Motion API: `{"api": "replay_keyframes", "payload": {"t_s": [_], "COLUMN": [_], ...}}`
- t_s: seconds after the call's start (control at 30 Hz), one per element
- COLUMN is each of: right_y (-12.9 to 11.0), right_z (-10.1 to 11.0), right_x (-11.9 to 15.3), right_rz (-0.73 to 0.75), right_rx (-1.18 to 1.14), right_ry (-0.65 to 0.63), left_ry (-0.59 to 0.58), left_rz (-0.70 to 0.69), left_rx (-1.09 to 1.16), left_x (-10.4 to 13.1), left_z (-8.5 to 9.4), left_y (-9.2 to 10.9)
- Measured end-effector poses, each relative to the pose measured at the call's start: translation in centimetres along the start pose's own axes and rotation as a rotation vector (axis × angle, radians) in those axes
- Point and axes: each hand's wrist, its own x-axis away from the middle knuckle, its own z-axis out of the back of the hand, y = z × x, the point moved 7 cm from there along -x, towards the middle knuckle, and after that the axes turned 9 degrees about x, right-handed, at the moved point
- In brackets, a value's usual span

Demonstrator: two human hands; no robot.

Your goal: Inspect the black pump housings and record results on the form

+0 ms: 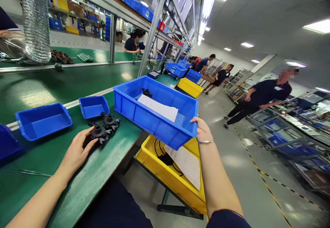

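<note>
On the green bench top, black moulded parts [109, 119] with round raised collars sit close together. My left hand [81, 145] has its thumb and fingers around the nearest black part [98, 130], which still rests on the bench. With my right hand [202, 129] I grip the near right rim of a large blue bin [154, 128], fingers over the edge. The bin's right end overhangs a yellow bin and its far left end is at the bench. Inside the blue bin lie white paper sheets [158, 107] and a black part [146, 92].
Below stands a yellow bin [152, 164] holding a written sheet [188, 166] and black cables. Small blue trays [43, 121] line the bench. A metal upright [152, 29] rises behind. One person [268, 90] is in the aisle at right; another [135, 42] sits across the bench.
</note>
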Motion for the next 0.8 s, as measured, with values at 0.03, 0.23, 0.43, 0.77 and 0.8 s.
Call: {"api": "replay_keyframes", "payload": {"t_s": [0.03, 0.23, 0.43, 0.77, 0.8], "right_y": [1.1, 7.0, 11.5, 13.1, 12.9], "right_z": [1.9, 13.8, 22.7, 25.9, 25.9], "right_x": [1.0, 7.0, 11.4, 11.7, 11.5], "right_rz": [-0.062, -0.329, -0.544, -0.485, -0.434], "right_rx": [0.000, 0.019, 0.001, 0.274, 0.366], "right_ry": [0.002, 0.112, 0.179, 0.195, 0.204], "left_ry": [-0.003, -0.006, -0.007, -0.005, -0.007], "left_rz": [0.007, 0.032, 0.044, 0.068, 0.070], "left_rx": [-0.002, -0.026, -0.058, -0.083, -0.082], "left_x": [0.0, 0.1, 0.1, 0.1, 0.1], "left_z": [0.0, 0.0, 0.1, 0.2, 0.2], "left_y": [0.0, 0.2, 0.8, 0.8, 0.7]}}
